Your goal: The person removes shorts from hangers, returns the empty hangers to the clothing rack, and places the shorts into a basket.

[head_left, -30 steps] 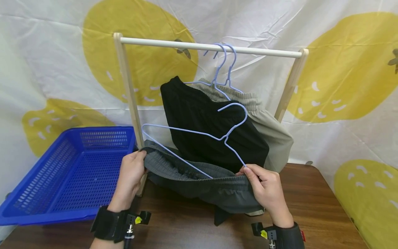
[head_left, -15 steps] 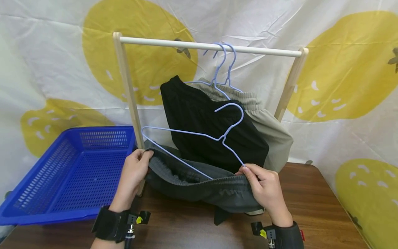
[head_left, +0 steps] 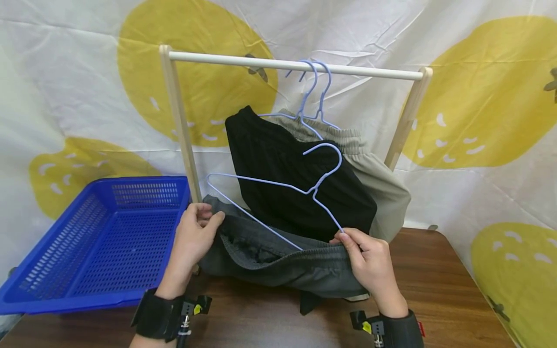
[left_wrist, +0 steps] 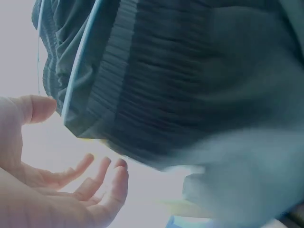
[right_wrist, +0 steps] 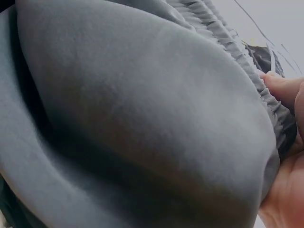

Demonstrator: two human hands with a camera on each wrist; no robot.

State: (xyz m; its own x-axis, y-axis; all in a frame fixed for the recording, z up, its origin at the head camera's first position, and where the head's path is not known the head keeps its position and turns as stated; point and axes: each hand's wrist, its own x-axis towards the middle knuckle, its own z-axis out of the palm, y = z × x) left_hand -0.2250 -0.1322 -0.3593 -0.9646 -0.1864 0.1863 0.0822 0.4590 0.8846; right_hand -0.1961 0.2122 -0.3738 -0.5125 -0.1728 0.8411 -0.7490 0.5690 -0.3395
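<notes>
Dark grey elastic-waisted shorts (head_left: 283, 270) hang low in front of the rack, their waistband partly open. My right hand (head_left: 370, 258) pinches the waistband's right end together with the right arm of a light purple hanger (head_left: 265, 181). The hanger's lower bar runs down into the waistband, and its hook stands free above. Beside the left end of the waistband, my left hand (head_left: 196, 234) has its thumb and fingers spread apart. In the left wrist view, a gap shows between that hand (left_wrist: 71, 175) and the grey cloth (left_wrist: 152, 71). Gathered waistband (right_wrist: 228, 45) meets the right fingers in the right wrist view.
A rack with a white rail (head_left: 261, 62) carries black shorts (head_left: 278, 179) and beige shorts (head_left: 383, 188) on two purple hangers. At the left stands a blue mesh basket (head_left: 126, 237). Under everything lies a brown wooden table (head_left: 426, 290); a patterned cloth covers the wall.
My left hand has let go of the waistband's left end and moved slightly right, its fingers parting. That end of the waistband has sagged. The right hand has kept its grip almost unmoved.
</notes>
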